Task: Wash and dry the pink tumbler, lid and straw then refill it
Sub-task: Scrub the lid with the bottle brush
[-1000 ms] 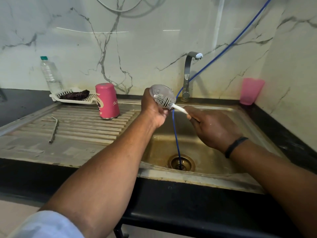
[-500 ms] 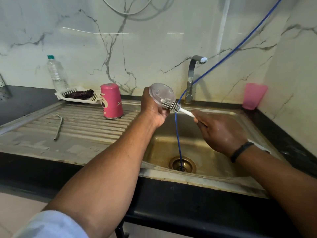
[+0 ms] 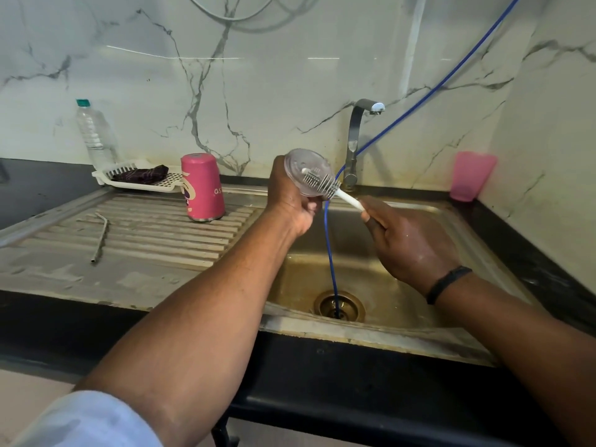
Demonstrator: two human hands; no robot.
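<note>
- One clear, round plastic lid, held up over the steel sink in my left hand, fingers curled round its lower edge.
- One white-handled brush with pale bristles, its head laid against the lid's face; my right hand grips the handle, a single dark band at that wrist.
- One pink tumbler, a smooth cylinder with a printed design, standing mouth-down on the ribbed metal drainboard left of the basin.
- One thin metal straw, bent near its top, lying on the same ribs, well apart from the tumbler.
- One white slotted plastic tray behind the tumbler, carrying one dark checked cloth.
- One clear plastic bottle with a green cap, upright at the marble wall beside the tray.
- One curved metal tap at the sink's back edge; one blue hose running down from the upper right into the drain.
- One translucent pink cup on the black desk, in the far right corner.
</note>
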